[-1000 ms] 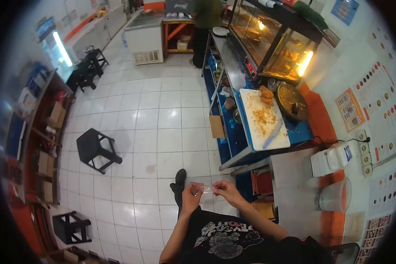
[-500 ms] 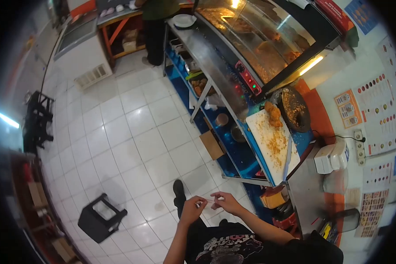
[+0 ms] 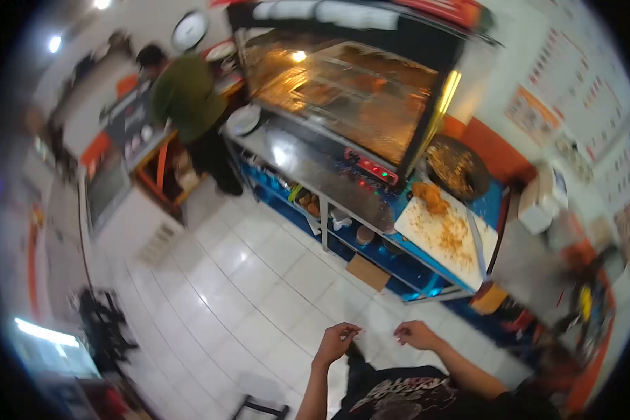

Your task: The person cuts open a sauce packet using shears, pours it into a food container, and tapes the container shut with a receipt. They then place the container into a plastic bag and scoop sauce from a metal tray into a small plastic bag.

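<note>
My left hand (image 3: 337,341) is held in front of my black shirt, thumb and fingers pinched together. A tiny thin thing, too small to name, seems to stick out at its fingertips. My right hand (image 3: 418,334) is a short way to the right, its fingers curled in; what they hold, if anything, cannot be made out. Both hands are in the air above the tiled floor, apart from each other. Nearest to them is a white cutting board (image 3: 427,232) with crumbs, a piece of fried chicken (image 3: 430,198) and a long knife (image 3: 477,241).
A dark round pan (image 3: 458,166) with crumbs stands behind the board. A lit glass display warmer (image 3: 350,91) sits on the metal counter (image 3: 301,150), with shelves underneath. A person in a green top (image 3: 185,98) stands at the far left. A black stool (image 3: 259,406) is on the floor.
My hands have moved apart from nearly touching. The view has swung up and left, so the person's upper body now shows and the stool has dropped to the bottom edge.
</note>
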`<state>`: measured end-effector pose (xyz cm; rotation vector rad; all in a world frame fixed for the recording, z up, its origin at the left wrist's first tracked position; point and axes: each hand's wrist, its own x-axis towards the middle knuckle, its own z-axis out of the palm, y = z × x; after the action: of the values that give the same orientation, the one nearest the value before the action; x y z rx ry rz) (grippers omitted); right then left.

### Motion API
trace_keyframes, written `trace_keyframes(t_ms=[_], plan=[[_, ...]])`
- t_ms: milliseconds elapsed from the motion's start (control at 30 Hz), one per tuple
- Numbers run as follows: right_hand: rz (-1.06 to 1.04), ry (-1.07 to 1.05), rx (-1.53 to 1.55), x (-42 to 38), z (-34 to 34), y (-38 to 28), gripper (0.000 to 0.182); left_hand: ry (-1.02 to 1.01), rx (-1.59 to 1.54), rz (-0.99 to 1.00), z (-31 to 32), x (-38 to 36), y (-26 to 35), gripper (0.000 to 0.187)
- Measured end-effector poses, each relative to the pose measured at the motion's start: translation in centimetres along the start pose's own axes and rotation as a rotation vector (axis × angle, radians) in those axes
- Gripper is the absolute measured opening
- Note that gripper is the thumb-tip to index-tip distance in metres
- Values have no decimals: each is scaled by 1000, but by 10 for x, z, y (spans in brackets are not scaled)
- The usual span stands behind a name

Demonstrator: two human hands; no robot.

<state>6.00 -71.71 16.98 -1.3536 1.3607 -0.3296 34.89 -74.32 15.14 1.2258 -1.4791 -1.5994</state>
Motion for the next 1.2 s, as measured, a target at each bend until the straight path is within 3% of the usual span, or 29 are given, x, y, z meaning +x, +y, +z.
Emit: trace_keyframes(t_ms=[100,133,167,267,367,433,633,700,767,833,900,933,1033,1100,1200], plan=[[-90,130,24,-20,-5,-33,17,-117,71,17,-29,13,5,16],[-82,172,172,-26,-3,-34,19,-148,84,106,-35,20,11,13],[-147,210,82,-29,-4,-27,21,-200,137,95,-37,24,32,13],[-120,284,199,-40,-2,-22,17,-226,245,5,-23,42,77,13],[-121,364,208,-56,-6,-19,15,-221,253,166,4,62,84,14],[-208,397,408,-65,-6,-6,15,-274,368,285,31,68,94,13],[-210,518,309,-125,-38,15,10,-426,275,329,153,35,127,16],[-253,591,428,-147,-39,40,12,-414,221,293,193,23,129,18],[-234,571,464,-184,-44,57,14,-570,316,248,227,15,115,18],[-211,556,660,-221,-45,84,13,-572,267,166,270,0,109,8],[-234,587,674,-256,-45,119,14,-700,440,335,319,-23,129,24],[-216,640,698,-278,-48,131,14,-734,339,423,343,-27,118,38],[-185,720,747,-342,-50,168,15,-853,232,524,416,-39,95,33],[-174,901,723,-381,-55,184,16,-907,243,419,462,-45,99,28],[-70,1074,687,-436,-49,207,17,-1126,280,620,526,-57,116,21]])
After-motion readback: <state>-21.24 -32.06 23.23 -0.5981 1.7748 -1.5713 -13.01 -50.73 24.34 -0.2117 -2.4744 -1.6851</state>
